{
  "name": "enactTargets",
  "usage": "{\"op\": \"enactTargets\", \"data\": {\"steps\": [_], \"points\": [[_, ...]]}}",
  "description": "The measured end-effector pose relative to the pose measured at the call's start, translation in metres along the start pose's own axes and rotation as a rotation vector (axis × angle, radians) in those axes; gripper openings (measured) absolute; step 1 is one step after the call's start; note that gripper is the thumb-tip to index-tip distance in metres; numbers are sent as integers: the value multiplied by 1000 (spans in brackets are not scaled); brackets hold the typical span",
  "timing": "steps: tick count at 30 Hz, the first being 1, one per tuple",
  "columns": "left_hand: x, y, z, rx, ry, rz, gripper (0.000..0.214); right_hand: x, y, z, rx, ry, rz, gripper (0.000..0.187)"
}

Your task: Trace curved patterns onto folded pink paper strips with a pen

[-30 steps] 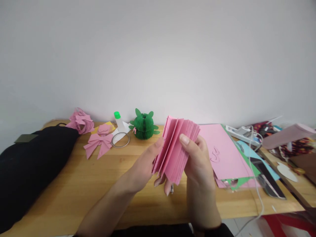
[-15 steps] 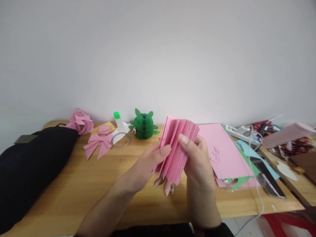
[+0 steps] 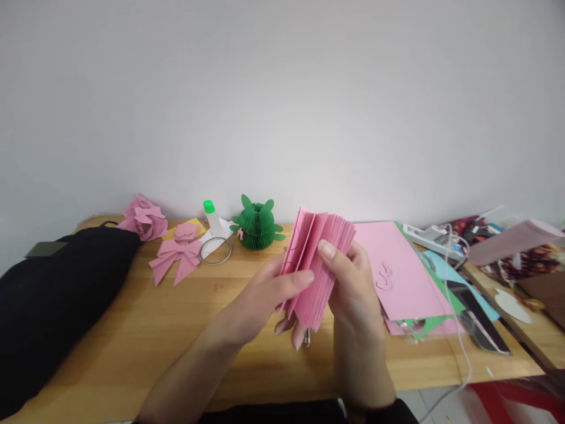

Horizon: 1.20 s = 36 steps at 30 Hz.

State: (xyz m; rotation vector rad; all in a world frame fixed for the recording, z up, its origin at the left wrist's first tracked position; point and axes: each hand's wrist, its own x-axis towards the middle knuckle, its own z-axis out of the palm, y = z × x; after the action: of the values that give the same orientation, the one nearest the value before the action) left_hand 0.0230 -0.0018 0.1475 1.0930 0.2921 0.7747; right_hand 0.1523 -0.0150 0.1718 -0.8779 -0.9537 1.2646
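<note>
A thick stack of folded pink paper leaves (image 3: 318, 262) is held upright above the wooden table (image 3: 145, 330). My right hand (image 3: 355, 294) wraps the stack from the right, thumb lying across its edge. My left hand (image 3: 265, 294) grips it from the left, thumb pressed between the outer leaves, which fan apart at the top. A small metal object peeks out under the hands, too hidden to name.
Pink paper sheets (image 3: 397, 271) lie to the right over green and blue sheets. A green honeycomb paper cactus (image 3: 257, 224), a glue bottle (image 3: 213, 219), a metal ring (image 3: 216, 250), pink bows (image 3: 176, 252) and a black bag (image 3: 48, 300) sit to the left. A power strip (image 3: 435, 238) and cable are at right.
My left thumb has slid rightward and lower across the front leaves, pressing the fanned sheets closer together. The right hand has stayed in place.
</note>
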Motion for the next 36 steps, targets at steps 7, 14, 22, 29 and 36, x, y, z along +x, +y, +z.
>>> {"op": "enactTargets", "data": {"steps": [7, 14, 22, 29, 36], "points": [[-1, -2, 1, -11, -4, -3, 31, -1, -1, 0, -27, -3, -11, 29], [-2, -2, 1, -20, -6, 14, 40, -1, 0, 0, -25, 5, -2, 28], [-2, 1, 5, 41, -3, 21, 26, -1, -2, 0, -19, 6, 3, 30], [-2, 0, 3, 54, 4, -5, 24, -3, -2, 2, -20, 10, 5, 29], [-2, -1, 4, 49, 34, -14, 20, -2, -1, 1, -32, 15, -16, 30]]}}
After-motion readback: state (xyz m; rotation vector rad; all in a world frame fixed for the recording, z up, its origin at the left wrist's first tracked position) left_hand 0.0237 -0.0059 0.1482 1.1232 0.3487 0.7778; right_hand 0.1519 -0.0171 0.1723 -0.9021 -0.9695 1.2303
